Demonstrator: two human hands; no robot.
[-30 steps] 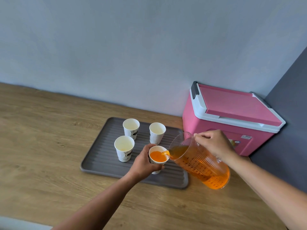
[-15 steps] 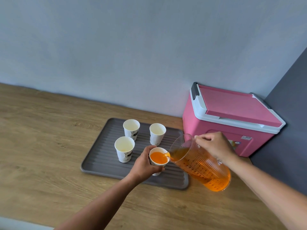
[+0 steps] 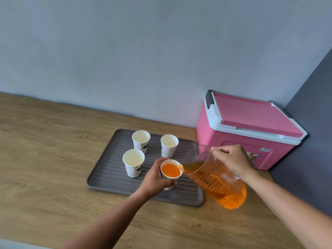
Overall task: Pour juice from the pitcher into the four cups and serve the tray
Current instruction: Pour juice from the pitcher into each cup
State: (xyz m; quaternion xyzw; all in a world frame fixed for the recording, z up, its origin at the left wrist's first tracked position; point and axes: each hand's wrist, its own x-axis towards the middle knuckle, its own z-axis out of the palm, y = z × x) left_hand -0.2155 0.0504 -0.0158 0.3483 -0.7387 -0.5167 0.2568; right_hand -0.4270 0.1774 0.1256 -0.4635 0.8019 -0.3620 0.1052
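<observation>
Right hand [image 3: 231,159] tilting pitcher [image 3: 215,178], left hand [image 3: 154,177] gripping cup [image 3: 170,172]

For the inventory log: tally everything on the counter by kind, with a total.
Paper cups: 4, one holding juice, three empty
Tray: 1
Pitcher: 1
Pink cooler: 1
Total: 7

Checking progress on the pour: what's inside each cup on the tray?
The cup in the left hand holds orange juice. The other three cups on the tray look empty; their bottoms are partly hidden.
</observation>
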